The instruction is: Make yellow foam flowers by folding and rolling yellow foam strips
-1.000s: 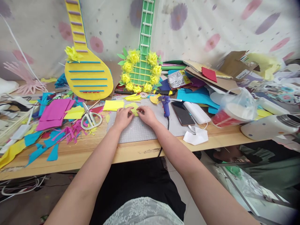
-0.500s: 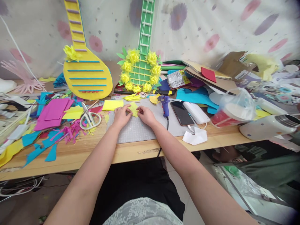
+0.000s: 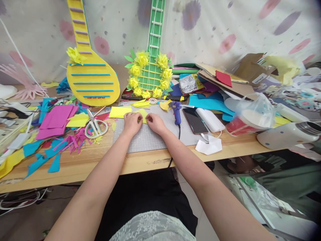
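Between my fingertips, over the grey cutting mat (image 3: 146, 140), is a small piece of yellow crepe paper (image 3: 143, 113). My left hand (image 3: 132, 124) pinches its left side, and my right hand (image 3: 155, 123) pinches the right side; the fingers partly cover it. A folded strip of yellow crepe paper (image 3: 119, 112) lies just behind my left hand. White-handled scissors (image 3: 94, 126) rest to the left. Right of my right hand stands a purple glue gun (image 3: 177, 114), its black cord running down over the table edge.
Behind lean a yellow paper instrument (image 3: 92, 78) and a green one ringed with yellow flowers (image 3: 150, 75). A phone (image 3: 195, 121), a white power bank (image 3: 210, 119), a bagged cup (image 3: 248, 120) and a bottle (image 3: 286, 135) stand right. Magenta paper (image 3: 56, 122) and blue scraps lie left.
My left hand's fingers have closed in from a looser curl to a pinch on the yellow paper's left side. My right hand stays nearly in place.
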`<state>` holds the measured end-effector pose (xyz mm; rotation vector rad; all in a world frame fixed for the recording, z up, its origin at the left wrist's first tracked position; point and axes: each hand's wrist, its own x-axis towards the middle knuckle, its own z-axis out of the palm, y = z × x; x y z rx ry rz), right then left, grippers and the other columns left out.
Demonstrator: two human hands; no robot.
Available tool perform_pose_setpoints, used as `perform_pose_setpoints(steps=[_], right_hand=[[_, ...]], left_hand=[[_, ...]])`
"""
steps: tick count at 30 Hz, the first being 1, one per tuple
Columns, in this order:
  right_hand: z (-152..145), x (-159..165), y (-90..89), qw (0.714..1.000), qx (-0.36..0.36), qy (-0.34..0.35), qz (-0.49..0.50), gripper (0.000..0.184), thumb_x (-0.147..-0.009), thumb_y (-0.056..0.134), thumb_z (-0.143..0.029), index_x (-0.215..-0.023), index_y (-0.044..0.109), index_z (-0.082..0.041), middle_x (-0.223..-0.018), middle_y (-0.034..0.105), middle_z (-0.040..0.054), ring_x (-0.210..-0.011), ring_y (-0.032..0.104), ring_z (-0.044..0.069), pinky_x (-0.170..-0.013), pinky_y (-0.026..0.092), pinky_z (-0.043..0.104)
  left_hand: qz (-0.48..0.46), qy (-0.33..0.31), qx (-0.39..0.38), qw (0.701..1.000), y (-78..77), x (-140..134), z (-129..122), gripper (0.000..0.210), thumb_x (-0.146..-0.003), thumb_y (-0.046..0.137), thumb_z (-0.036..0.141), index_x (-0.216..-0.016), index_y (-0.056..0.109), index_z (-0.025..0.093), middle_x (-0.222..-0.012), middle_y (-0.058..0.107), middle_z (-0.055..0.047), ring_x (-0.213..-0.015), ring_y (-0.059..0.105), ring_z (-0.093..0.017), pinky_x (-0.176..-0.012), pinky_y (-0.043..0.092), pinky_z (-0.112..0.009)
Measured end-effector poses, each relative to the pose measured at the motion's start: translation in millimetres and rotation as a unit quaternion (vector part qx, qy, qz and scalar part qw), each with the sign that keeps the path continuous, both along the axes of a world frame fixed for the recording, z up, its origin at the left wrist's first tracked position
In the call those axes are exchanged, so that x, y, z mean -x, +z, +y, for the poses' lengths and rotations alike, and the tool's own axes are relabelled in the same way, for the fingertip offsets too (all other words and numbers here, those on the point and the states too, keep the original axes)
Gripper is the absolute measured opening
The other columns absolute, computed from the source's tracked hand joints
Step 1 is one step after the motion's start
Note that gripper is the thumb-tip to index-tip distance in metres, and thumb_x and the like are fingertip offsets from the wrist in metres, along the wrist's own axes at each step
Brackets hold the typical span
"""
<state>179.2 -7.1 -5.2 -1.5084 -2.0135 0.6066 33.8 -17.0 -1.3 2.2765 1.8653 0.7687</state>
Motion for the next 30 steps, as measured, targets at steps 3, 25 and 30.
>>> perform_pose_setpoints(steps=[3,25,30], right_hand=[[0.4,0.1,-0.1,1.0,-0.01,0.007,-0.001,0.019,-0.076,0.049,-0.01,-0.087,0.062,-0.019,-0.083,0.065,0.0019,-0.084,0.055,0.016,-0.083,0.042,0.03],[0.7,-2.0,3.3,0.999,0.028,0.007,0.028,0.019,-0.078,0.05,-0.011,-0.089,0.065,-0.017,-0.086,0.068,0.0028,-0.078,0.058,0.014,-0.078,0.045,0.028],[-1.5,-1.4,5.3,1.0,0.014,0.016,0.009,0.019,-0.078,0.05,-0.012,-0.089,0.064,-0.017,-0.088,0.067,0.0034,-0.082,0.057,0.015,-0.082,0.043,0.029]], left_hand=[[0.02,-0.004,-0.003,1.0,-0.4,-1.5,0.0,0.011,-0.079,0.051,0.021,-0.078,0.061,0.023,-0.089,0.068,-0.003,-0.098,0.052,-0.024,-0.091,0.032,-0.042],[0.026,0.034,-0.006,0.999,-6.8,-5.0,-5.3,0.018,-0.076,0.061,0.038,-0.086,0.067,0.024,-0.1,0.062,-0.008,-0.109,0.044,-0.029,-0.098,0.03,-0.046],[0.032,0.032,-0.011,0.999,-7.5,-5.2,-6.0,0.018,-0.077,0.06,0.038,-0.087,0.067,0.025,-0.1,0.061,-0.009,-0.109,0.044,-0.029,-0.097,0.03,-0.046]])
